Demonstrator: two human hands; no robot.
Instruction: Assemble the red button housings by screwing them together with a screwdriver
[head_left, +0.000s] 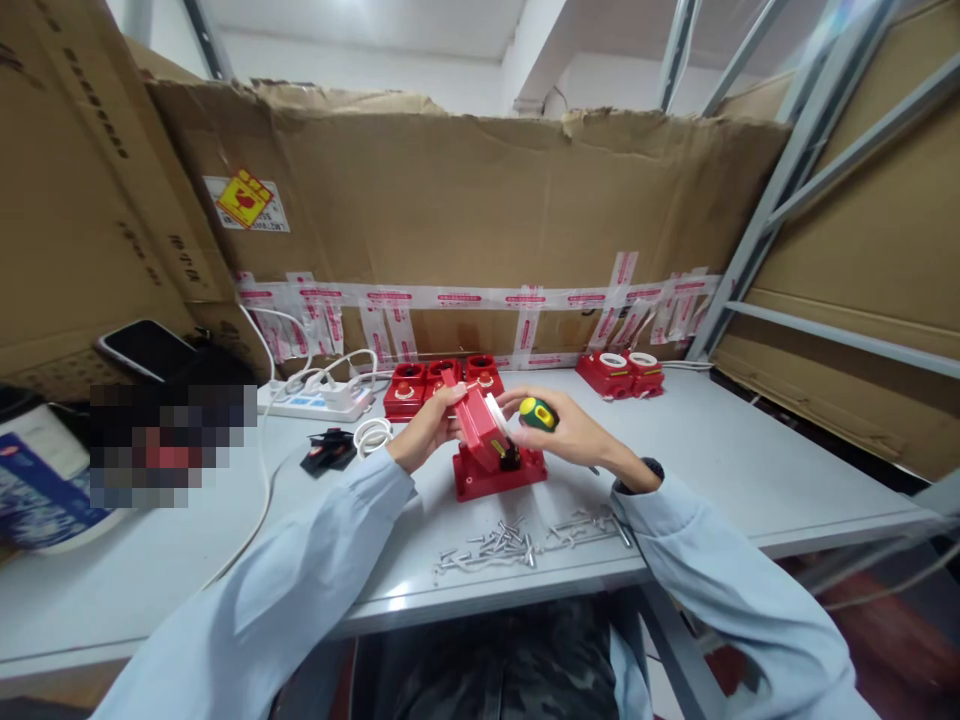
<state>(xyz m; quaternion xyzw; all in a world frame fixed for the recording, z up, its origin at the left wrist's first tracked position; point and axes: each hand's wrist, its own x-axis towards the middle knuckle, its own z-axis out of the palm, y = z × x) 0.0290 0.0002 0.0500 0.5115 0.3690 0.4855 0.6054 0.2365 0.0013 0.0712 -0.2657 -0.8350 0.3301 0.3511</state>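
Observation:
My left hand (433, 425) grips the left side of a red housing part (480, 425), which is tilted above a red base (480, 485) on the table. A white ring (496, 412) shows on the right face of the part. My right hand (566, 430) is closed round a screwdriver with a green and yellow handle (538, 413), its fingertips beside the white ring. Whether those fingertips touch the ring is hard to tell. Loose screws (502, 543) lie in front of the base, near the table's front edge.
Several red housings (405, 392) stand at the back, with more (615, 375) at the back right. White rings (373, 436), black pieces (328, 450) and a power strip (319, 400) lie to the left. A phone (146, 350) and a white-blue tub (49, 480) are farther left.

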